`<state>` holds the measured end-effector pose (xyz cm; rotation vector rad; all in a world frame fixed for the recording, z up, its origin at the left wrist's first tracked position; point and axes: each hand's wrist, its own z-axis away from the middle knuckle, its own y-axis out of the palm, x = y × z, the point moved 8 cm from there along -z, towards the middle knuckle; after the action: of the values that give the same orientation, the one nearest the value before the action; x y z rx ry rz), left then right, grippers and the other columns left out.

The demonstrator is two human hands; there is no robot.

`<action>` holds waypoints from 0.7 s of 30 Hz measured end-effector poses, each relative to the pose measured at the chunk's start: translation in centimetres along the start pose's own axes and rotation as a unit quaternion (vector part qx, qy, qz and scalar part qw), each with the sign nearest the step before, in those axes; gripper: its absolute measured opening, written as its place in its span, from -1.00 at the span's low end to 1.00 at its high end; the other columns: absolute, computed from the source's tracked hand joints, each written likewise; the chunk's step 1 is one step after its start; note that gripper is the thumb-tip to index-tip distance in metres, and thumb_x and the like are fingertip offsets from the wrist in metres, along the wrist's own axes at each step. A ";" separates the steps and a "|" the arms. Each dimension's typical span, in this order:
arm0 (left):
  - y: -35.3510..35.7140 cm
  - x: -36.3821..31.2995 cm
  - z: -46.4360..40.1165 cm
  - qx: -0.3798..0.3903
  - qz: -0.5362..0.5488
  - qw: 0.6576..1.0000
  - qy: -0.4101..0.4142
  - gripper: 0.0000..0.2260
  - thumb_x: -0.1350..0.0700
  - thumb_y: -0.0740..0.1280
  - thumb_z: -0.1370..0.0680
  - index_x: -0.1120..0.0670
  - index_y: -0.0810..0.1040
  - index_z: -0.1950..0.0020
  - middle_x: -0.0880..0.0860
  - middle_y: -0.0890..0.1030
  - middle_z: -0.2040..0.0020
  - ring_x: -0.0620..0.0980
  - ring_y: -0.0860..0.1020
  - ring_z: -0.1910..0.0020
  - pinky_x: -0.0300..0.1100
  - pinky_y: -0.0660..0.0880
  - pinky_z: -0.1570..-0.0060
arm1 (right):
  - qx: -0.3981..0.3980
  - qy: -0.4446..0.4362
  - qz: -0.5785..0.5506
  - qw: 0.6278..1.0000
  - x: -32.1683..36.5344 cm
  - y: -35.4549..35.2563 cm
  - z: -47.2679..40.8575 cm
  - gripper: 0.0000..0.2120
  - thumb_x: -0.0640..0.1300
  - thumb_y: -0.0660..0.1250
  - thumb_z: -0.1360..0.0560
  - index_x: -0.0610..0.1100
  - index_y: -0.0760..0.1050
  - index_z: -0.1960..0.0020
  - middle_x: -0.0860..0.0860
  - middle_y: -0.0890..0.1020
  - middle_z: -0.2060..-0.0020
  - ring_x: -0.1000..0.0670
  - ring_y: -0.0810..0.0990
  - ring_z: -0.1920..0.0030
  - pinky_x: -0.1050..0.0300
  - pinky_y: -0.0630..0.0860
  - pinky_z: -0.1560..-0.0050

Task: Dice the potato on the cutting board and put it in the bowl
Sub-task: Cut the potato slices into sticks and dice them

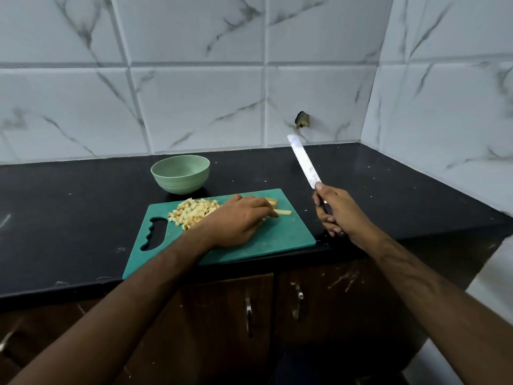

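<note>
Pale yellow potato strips (pixel 282 212) lie under the fingertips (pixel 270 212) of the left hand (pixel 238 220), fingers held together, palm down on the teal plastic cutting board (pixel 280 240). Whether they pinch or only press a strip cannot be told. Diced potato (pixel 194 212) sits heaped just left of that hand. Right hand (pixel 337 212) is raised off the board's right edge, fingers curled round the dark handle of a knife (pixel 304 161), flat blade tilted up and away. Ribbed green bowl (pixel 180 173) stands behind the board on the black counter (pixel 69 212).
</note>
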<state>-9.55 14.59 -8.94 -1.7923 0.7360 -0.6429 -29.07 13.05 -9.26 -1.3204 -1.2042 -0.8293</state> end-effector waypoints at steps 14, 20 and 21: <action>-3.4 5.6 4.4 -0.093 -0.114 0.987 -0.059 -0.77 -0.13 0.30 -0.55 -0.10 0.72 0.06 -0.14 0.62 0.07 0.00 0.55 0.04 -0.06 0.27 0.08 | 0.017 -0.020 -0.068 0.997 -1.8 0.3 -1.3 -0.56 0.16 0.08 -0.71 -0.12 0.38 0.19 -0.05 0.25 0.53 0.00 0.15 0.63 0.16 0.16 0.50; -4.4 5.6 3.7 -0.139 -0.110 0.975 -0.137 -0.91 0.10 0.46 -0.51 -0.07 0.70 0.03 -0.07 0.61 0.12 0.06 0.57 0.07 -0.07 0.17 0.08 | 0.022 -0.027 -0.077 0.996 -1.8 0.4 -1.4 -0.56 0.16 0.09 -0.70 -0.13 0.38 0.19 -0.05 0.26 0.53 0.01 0.15 0.64 0.17 0.16 0.52; -4.2 4.9 3.2 -0.142 -0.101 0.975 -0.135 -0.89 0.09 0.41 -0.52 -0.07 0.69 -0.01 -0.07 0.61 0.10 0.05 0.56 0.06 -0.08 0.16 0.08 | 0.023 -0.029 -0.086 0.996 -1.9 0.4 -1.4 -0.56 0.16 0.10 -0.70 -0.12 0.38 0.19 -0.05 0.25 0.53 0.01 0.15 0.64 0.18 0.17 0.53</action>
<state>-3.21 14.01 -5.52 -2.1867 0.4820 -0.4270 -28.91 11.37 -10.95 -1.2230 -1.3893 -0.8853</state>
